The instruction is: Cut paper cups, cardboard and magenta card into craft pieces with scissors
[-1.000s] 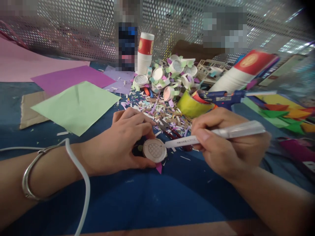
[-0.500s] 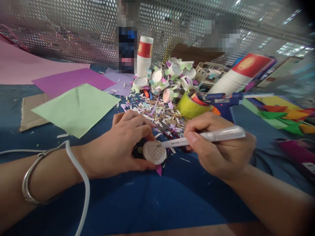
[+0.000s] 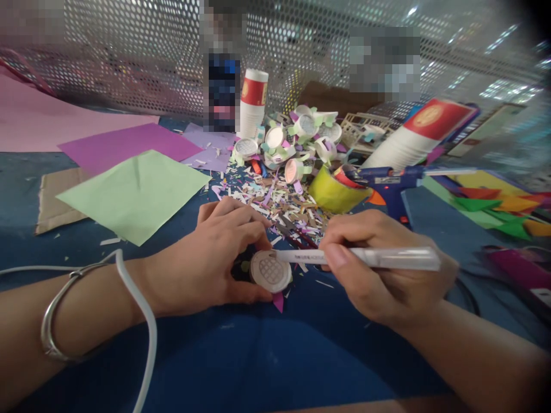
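Between its thumb and fingers, my left hand [image 3: 224, 258] pinches a small round paper cup bottom [image 3: 271, 271] by its edges. A grid inside a circle is drawn on its pale face, and a pointed magenta paper tab [image 3: 278, 302] sticks out at its near side. My right hand [image 3: 379, 264] grips a white marker pen [image 3: 383, 258] like a writing tool. The pen lies almost level, its tip at the upper rim of the disc; whether it touches I cannot tell. Dark scissors [image 3: 297, 232] lie behind, partly hidden by the right hand.
Paper scraps [image 3: 275, 195] spread behind my hands, below a pile of decorated cup bottoms [image 3: 305, 126]. A glue gun [image 3: 391, 180] rests by a yellow-green ring [image 3: 333, 192]. Stacked paper cups [image 3: 253, 103], green paper [image 3: 138, 195] and a white cable [image 3: 148, 338] are around.
The pen tip has shifted left and up along the disc, from its upper right to its top rim. The pen's rear end has dropped, so it lies flatter. My left hand keeps its hold.
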Demonstrator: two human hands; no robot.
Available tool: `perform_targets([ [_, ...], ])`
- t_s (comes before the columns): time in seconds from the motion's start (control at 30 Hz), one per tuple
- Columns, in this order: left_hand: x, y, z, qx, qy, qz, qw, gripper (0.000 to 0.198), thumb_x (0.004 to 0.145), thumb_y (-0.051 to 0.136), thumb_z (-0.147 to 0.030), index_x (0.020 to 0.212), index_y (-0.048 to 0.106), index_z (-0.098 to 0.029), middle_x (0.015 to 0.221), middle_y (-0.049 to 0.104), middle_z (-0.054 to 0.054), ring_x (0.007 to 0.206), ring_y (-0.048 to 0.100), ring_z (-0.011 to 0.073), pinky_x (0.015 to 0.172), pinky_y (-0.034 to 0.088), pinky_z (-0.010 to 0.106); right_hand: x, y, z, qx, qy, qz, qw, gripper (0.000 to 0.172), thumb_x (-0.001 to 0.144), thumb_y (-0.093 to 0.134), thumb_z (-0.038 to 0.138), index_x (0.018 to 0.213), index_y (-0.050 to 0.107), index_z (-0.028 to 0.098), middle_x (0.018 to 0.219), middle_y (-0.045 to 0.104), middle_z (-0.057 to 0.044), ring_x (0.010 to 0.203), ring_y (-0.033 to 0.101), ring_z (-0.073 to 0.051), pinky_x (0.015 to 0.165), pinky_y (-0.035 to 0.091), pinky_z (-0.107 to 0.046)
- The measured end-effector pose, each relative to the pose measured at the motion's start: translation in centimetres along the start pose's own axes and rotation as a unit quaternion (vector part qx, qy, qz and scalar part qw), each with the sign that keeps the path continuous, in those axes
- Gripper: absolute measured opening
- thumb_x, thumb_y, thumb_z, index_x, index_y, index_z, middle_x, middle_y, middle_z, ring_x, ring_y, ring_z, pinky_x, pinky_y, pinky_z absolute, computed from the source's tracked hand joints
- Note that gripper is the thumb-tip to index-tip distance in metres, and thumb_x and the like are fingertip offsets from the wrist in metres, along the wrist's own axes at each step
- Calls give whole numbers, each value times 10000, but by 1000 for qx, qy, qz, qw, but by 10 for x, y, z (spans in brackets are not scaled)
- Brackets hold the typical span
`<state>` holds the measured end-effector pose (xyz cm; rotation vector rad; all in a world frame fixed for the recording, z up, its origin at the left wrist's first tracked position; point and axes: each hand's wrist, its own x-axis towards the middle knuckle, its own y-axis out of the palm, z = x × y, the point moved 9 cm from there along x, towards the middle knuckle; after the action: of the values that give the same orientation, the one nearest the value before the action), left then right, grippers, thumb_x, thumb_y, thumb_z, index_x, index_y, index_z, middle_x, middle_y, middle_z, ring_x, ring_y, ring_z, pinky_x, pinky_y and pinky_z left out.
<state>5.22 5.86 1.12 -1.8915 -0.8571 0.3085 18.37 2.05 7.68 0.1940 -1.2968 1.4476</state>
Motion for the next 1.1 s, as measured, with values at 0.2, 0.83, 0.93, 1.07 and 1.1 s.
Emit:
perform_targets([
  [0.2,-1,-1,0,-4,-2,1,1000,445,737,783,-579,991,626,-249,1226,602,45,1157,462,305,967,326,479,2,6,4,3,-1,22,1000,151,829,575,78,799,604,224,647,644,13,497,571,-117,488,458,-270],
  [0.83,0,1,1,0,-5,-1,1000,442,727,796,-561,987,632,-243,1194,606,49,1139,461,300,962,328,471,2,10,4,1,-15,31,999,146,844,588,81,829,615,224,702,676,7,555,609,-123,526,483,-272],
  [0.93,0,0,1,0,-3,-1,1000,468,723,791,-585,996,630,-240,1193,601,52,1130,462,299,951,332,468,0,7,1,9,4,16,1000,140,839,591,84,832,619,221,687,653,10,533,593,-118,501,462,-279],
  [1.07,0,0,2,-6,-3,-2,1000,480,724,785,-598,1004,628,-242,1161,607,45,1136,454,300,933,340,461,-1,5,0,16,16,12,1000,140,824,592,85,811,619,222,667,640,12,532,606,-130,477,453,-288],
  [1.1,0,1,2,-6,-3,-2,1000,480,723,786,-595,1009,630,-243,1159,607,44,1139,452,300,932,340,460,0,5,1,17,14,16,1000,147,819,587,78,805,618,221,662,641,13,532,611,-131,475,455,-286],
])
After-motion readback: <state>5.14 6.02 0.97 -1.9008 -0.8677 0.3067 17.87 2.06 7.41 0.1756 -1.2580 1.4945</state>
